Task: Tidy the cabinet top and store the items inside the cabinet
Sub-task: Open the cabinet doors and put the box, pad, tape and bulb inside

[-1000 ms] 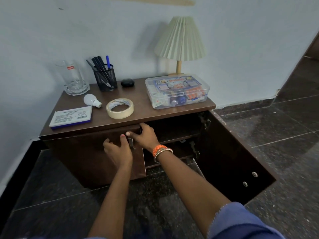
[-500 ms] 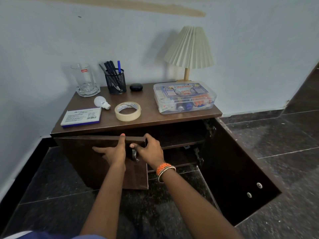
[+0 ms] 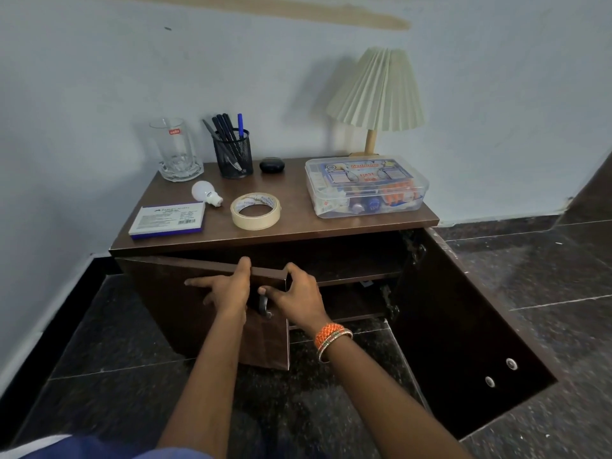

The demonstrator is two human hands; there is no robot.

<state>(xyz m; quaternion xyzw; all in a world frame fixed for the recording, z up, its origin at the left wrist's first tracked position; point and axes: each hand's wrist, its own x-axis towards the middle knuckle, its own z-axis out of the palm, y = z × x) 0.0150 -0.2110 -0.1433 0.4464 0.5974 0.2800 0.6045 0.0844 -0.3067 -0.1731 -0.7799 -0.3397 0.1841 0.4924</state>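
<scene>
Hands are seen at the left door [image 3: 212, 313] of a brown cabinet [image 3: 298, 240]: the left hand [image 3: 228, 291] is laid on the door's front with fingers spread and the thumb hooked over its top edge, while the right hand [image 3: 298, 298] is curled round the door's free edge beside the metal handle [image 3: 264, 304]. This door is held partly ajar; the right door [image 3: 463, 326] is swung wide open, and a shelf [image 3: 357, 276] is shown inside. On the cabinet top are set a glass mug [image 3: 175, 150], a mesh pen holder [image 3: 232, 154], a small black case [image 3: 272, 165], a light bulb [image 3: 206, 192], a flat box [image 3: 168, 220], a roll of tape [image 3: 256, 211], a clear first-aid box [image 3: 366, 185] and a lamp [image 3: 376, 97]. Orange bangles [image 3: 331, 339] are worn on the right wrist.
</scene>
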